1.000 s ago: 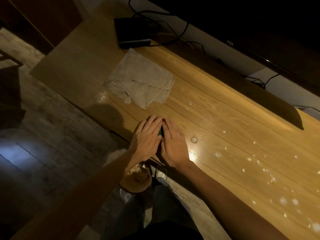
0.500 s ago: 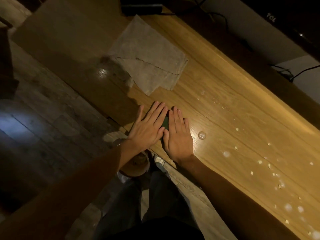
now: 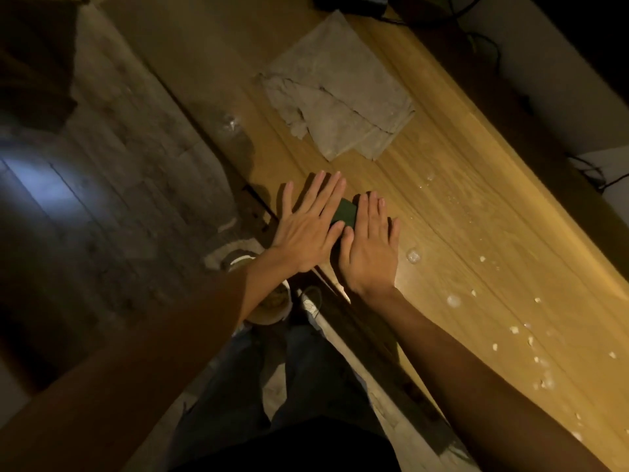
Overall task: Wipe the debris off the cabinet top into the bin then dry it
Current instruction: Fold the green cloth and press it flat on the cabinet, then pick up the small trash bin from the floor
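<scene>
My left hand (image 3: 308, 229) and my right hand (image 3: 369, 243) lie flat side by side near the front edge of the wooden cabinet top (image 3: 476, 206). Between and under them sits a dark green sponge (image 3: 344, 212), partly hidden by the fingers. White debris crumbs (image 3: 531, 338) and water droplets (image 3: 413, 256) are scattered to the right of my hands. A crumpled grey cloth (image 3: 337, 97) lies further back on the top. Below the cabinet edge, under my left wrist, stands a round bin (image 3: 272, 301) with scraps inside.
A black box (image 3: 350, 1) with cables sits at the far end of the cabinet. Dark cables (image 3: 592, 172) run along the wall on the right. My legs and a shoe (image 3: 311, 298) are on the wooden floor (image 3: 102, 199) beside the bin.
My hands stay flat on the sponge and have spread slightly apart, showing more of it. The head camera has tilted, shifting the cabinet and cloth in the view.
</scene>
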A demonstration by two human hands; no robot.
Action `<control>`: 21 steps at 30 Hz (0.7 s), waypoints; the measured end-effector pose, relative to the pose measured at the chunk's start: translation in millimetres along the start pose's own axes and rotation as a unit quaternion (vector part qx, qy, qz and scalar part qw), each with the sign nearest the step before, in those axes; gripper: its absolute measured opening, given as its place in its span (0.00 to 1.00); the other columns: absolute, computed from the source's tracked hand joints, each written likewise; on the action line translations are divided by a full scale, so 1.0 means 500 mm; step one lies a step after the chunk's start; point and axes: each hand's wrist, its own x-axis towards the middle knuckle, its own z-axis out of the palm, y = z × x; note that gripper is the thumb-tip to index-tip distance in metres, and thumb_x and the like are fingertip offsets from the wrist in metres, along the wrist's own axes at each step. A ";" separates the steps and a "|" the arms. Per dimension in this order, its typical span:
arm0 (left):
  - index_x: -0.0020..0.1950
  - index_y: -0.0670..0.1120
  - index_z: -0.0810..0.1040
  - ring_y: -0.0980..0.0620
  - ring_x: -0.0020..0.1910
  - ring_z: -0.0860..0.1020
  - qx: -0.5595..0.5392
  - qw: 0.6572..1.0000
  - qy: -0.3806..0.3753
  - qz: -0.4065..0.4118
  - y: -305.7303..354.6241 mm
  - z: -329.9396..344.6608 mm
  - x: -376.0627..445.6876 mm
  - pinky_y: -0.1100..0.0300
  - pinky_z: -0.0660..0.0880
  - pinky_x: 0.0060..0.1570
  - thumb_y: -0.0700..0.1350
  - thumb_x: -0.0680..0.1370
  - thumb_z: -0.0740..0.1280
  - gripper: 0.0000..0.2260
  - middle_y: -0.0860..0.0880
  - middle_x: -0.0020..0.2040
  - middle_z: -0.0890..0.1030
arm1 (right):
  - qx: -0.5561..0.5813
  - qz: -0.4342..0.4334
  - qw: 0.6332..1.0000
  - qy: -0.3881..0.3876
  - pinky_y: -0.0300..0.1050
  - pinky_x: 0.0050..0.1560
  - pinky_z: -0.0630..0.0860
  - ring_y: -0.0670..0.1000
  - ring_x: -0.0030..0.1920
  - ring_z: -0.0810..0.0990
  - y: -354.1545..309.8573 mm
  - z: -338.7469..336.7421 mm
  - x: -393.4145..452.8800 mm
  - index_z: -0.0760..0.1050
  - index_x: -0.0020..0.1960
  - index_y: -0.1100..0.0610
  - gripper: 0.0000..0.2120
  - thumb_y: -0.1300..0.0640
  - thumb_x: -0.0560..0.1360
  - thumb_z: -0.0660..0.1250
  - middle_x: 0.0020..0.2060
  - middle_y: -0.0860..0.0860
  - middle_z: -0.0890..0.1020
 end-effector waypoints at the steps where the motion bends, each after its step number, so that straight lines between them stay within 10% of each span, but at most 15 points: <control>1: 0.83 0.49 0.45 0.50 0.82 0.45 -0.015 1.000 0.013 -0.006 -0.010 -0.001 -0.014 0.37 0.39 0.74 0.56 0.84 0.50 0.30 0.52 0.84 0.47 | 0.007 0.002 1.000 0.007 0.56 0.80 0.39 0.52 0.82 0.41 -0.004 -0.004 -0.005 0.47 0.83 0.57 0.29 0.48 0.86 0.47 0.82 0.54 0.48; 7: 0.83 0.50 0.46 0.49 0.82 0.41 -0.085 0.995 0.037 -0.048 -0.118 0.006 -0.163 0.31 0.54 0.74 0.58 0.84 0.51 0.30 0.53 0.84 0.48 | 0.004 -0.087 0.996 0.035 0.55 0.79 0.37 0.53 0.82 0.43 -0.088 -0.009 -0.065 0.50 0.83 0.52 0.30 0.43 0.85 0.50 0.82 0.52 0.51; 21: 0.83 0.55 0.44 0.43 0.81 0.46 -0.071 0.957 -0.068 -0.272 -0.291 0.221 -0.620 0.34 0.45 0.73 0.64 0.78 0.54 0.36 0.51 0.84 0.46 | 0.003 -0.190 0.975 -0.113 0.58 0.80 0.49 0.54 0.82 0.47 -0.190 0.225 -0.283 0.56 0.82 0.51 0.28 0.48 0.83 0.56 0.81 0.53 0.58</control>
